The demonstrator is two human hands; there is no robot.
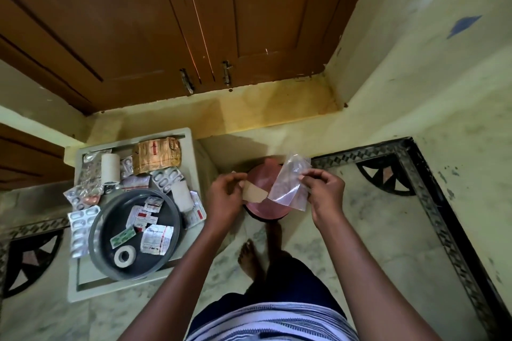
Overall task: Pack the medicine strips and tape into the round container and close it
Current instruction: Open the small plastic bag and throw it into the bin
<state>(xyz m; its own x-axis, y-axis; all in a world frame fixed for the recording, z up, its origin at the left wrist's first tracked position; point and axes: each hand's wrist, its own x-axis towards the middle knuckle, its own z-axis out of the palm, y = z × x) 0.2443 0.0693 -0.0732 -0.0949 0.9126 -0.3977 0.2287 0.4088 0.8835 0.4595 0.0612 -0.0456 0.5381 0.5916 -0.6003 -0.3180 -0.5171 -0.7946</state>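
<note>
The left hand (225, 194) pinches a tan card (254, 193) at its left end; the right hand (321, 188) pinches the edge of a clear bag (291, 183). Both hands are closed on these, near each other but not touching, above a pink lid (263, 207) that lies on the floor (388, 230).

At 9 o'clock from the hands stands a pale stool (83, 285). On it sits the grey round container (135, 234), open, holding a tape roll (125, 256) at its 6 o'clock edge and several strips (155, 238) scattered across its bottom. Around the container, from 8 to 2 o'clock, more blister strips (80, 230) lie loose on the stool. A white roll (110, 169) stands at 11 o'clock, another roll (181, 196) at 2 o'clock, and a brown packet (156, 156) at 12 o'clock.

A bare foot (249, 257) rests on the floor at 6 o'clock from the lid. Brown doors (166, 22) fill the top.
</note>
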